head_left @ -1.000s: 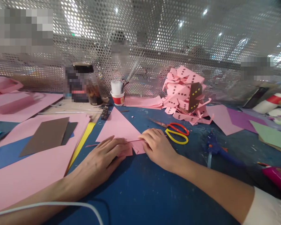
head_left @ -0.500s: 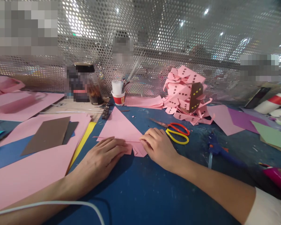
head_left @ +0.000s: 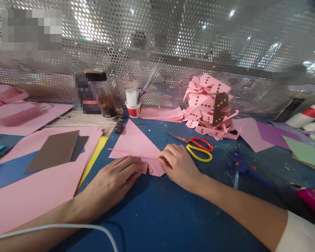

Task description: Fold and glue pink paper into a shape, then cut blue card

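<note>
A triangular piece of pink paper (head_left: 133, 140) lies on the blue table, its point facing away from me. Its near edge has a narrow folded strip, with cut flaps at the front. My left hand (head_left: 118, 178) rests palm down at the near left, fingers bent together over the fold and the thumb by the flaps. At the right corner, my right hand (head_left: 180, 166) pinches the paper between thumb and curled fingers. Just beyond the right hand are scissors (head_left: 189, 140) with one red and one yellow handle. The fingertips partly hide the fold.
A pink paper model (head_left: 199, 103) with dark squares stands at the back. Behind the paper is a red and white cup (head_left: 133, 111). A blue glue gun (head_left: 243, 166) lies to the right. Pink sheets (head_left: 49, 189) cover the left side; a white cable (head_left: 68, 226) crosses my left forearm.
My left fingers have slid slightly toward me on the fold. The thin strip at the paper's left end now sits a little higher. My right hand has hardly moved.
</note>
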`<state>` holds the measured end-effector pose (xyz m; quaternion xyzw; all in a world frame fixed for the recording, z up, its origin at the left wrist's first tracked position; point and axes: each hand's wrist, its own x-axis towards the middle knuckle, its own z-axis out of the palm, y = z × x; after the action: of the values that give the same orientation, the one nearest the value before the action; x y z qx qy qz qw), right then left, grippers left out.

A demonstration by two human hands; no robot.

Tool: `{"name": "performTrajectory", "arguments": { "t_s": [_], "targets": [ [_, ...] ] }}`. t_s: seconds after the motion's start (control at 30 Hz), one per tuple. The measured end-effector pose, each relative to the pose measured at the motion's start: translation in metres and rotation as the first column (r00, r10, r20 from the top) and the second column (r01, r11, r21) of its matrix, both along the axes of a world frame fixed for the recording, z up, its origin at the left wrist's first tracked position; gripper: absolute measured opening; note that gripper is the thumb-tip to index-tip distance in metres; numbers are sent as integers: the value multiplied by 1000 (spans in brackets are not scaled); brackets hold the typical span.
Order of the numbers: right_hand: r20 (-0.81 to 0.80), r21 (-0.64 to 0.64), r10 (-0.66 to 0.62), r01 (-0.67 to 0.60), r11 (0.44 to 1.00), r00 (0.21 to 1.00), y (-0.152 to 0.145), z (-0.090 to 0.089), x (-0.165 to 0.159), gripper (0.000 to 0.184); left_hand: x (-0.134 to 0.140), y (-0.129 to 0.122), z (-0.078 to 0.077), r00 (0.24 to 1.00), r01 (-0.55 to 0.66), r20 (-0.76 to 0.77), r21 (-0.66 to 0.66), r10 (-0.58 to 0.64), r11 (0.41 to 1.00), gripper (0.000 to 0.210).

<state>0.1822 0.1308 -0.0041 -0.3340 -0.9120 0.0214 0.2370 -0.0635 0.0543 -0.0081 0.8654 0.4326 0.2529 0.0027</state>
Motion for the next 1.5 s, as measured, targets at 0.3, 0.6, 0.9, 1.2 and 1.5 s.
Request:
{"name": "performTrajectory", "arguments": {
  "t_s": [0.3,0.6,0.9,1.2,1.5],
  "targets": [
    [6,16,63,-63,998,998,-2,2,0,15,3,5,5,1000,1,-30,11,0,1000,19],
    [-29,-41,91,-92,995,995,-2,6,0,20,2,3,7,996,-28,-82,20,29,999,17],
    [-151,-205,-7,-25,978,989,0,1,-3,7,1,4,3,997,-15,-69,23,17,1000,19],
    [-191,-259,-6,-45,965,982,-2,3,-3,12,1,4,4,999,3,-43,-1,-3,1000,18],
    [-222,-280,-34,-31,959,974,1,2,-4,13,1,5,4,998,-19,-67,-3,19,1000,22]
  ]
}}
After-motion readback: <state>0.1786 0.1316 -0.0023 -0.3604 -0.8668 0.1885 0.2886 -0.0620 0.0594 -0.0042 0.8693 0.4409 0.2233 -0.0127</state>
